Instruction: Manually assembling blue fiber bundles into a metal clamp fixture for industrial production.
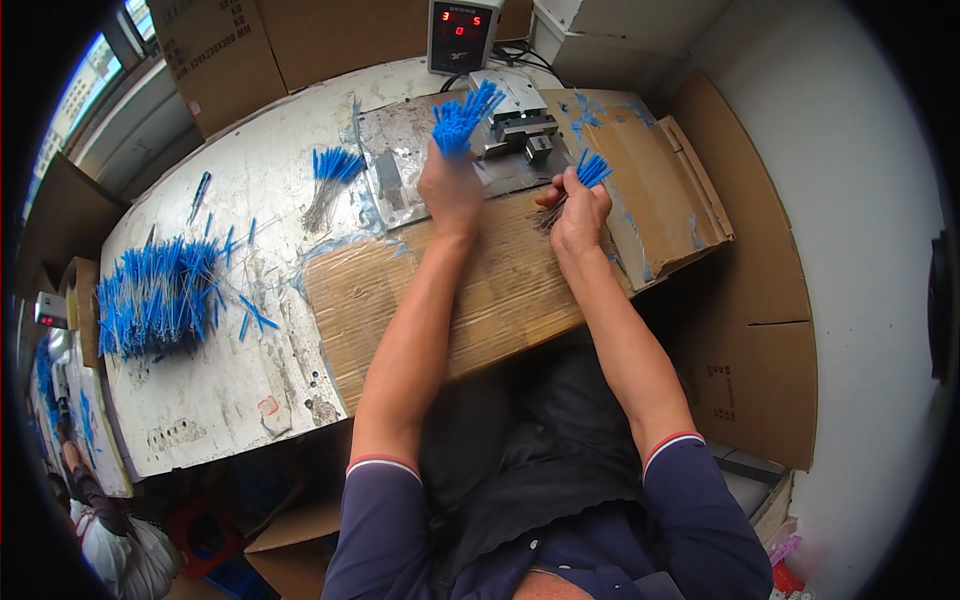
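My left hand (452, 195), slightly blurred, is closed round a thick bundle of thin wires with blue ends (462, 120), which stick up above the fist. To its right, my right hand (582, 218) grips a smaller bundle of blue-ended wires (594, 169); their bare ends (547, 216) fan out on the left of the fingers. Just beyond both hands sits a small metal fixture (522, 132) on a metal plate (405, 130). Another small bundle of blue-ended wires (337, 166) lies on the table, left of my left hand.
A large pile of blue-ended wires (160, 295) covers the table's left side, with several loose ones (258, 315) beside it. A pen-like tool (200, 196) lies behind. Flat cardboard (480, 285) lines the near edge. A display box (462, 38) stands at the back; a cardboard box (650, 190) is right.
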Available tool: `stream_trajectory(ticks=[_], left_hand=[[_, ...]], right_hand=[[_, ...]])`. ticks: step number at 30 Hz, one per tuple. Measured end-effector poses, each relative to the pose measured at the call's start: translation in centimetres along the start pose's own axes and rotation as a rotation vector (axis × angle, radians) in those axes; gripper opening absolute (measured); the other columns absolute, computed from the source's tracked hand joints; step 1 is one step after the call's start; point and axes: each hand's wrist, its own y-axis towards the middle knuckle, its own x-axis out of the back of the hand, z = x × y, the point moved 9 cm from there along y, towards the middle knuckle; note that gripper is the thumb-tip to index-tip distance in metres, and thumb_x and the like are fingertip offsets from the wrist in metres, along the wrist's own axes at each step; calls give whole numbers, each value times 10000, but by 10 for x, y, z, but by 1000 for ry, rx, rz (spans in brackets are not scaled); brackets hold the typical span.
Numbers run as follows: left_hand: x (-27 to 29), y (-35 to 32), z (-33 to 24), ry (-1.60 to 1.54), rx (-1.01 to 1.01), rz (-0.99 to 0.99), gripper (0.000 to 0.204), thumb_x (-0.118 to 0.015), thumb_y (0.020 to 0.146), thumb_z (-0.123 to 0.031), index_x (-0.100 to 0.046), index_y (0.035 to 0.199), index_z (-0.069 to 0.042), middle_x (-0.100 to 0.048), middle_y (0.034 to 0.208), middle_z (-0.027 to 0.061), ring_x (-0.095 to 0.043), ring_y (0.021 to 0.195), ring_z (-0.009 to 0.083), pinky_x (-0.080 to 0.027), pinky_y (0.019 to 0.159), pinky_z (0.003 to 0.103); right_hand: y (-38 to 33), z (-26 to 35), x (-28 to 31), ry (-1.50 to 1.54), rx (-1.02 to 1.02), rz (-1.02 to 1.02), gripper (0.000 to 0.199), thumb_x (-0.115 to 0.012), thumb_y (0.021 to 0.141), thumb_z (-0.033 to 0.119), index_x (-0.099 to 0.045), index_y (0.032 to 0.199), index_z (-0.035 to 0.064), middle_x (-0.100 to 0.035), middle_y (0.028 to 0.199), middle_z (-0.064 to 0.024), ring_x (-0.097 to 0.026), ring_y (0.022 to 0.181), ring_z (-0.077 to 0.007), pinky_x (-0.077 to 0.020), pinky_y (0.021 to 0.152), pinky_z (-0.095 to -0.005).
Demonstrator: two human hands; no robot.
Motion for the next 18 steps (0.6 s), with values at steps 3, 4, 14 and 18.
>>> stream_trajectory(ticks=[3,4,14,18], left_hand=[[10,3,5,-80,67,-81,130,-664,975,-127,-665,1087,-62,-732,805,70,-695,715,176,-526,668,333],[7,3,5,-98,87,-39,116,-666,976,-129,-671,1066,-56,-732,810,68,-690,721,164,-524,671,331],[-10,-8,-4,-140,89,58,102,-668,978,-131,-681,1017,-38,-719,799,45,-658,714,134,-521,682,315],[-19,-9,6,-258,187,121,107,-633,987,-128,-660,1041,-40,-722,804,69,-669,705,155,-518,647,327]], right_hand=[[1,10,-8,-202,20,151,131,-625,968,92,-549,874,40,-577,722,-32,-495,500,-140,-450,445,-285],[-3,10,-18,-276,19,267,106,-700,917,92,-615,900,30,-614,743,-6,-542,584,-105,-456,522,-261],[-23,4,-48,-674,113,505,166,-768,824,65,-720,975,16,-690,843,31,-580,763,-39,-482,691,-237],[-22,8,-51,-697,164,510,124,-782,840,69,-707,935,46,-627,777,69,-499,649,-9,-389,575,-198]])
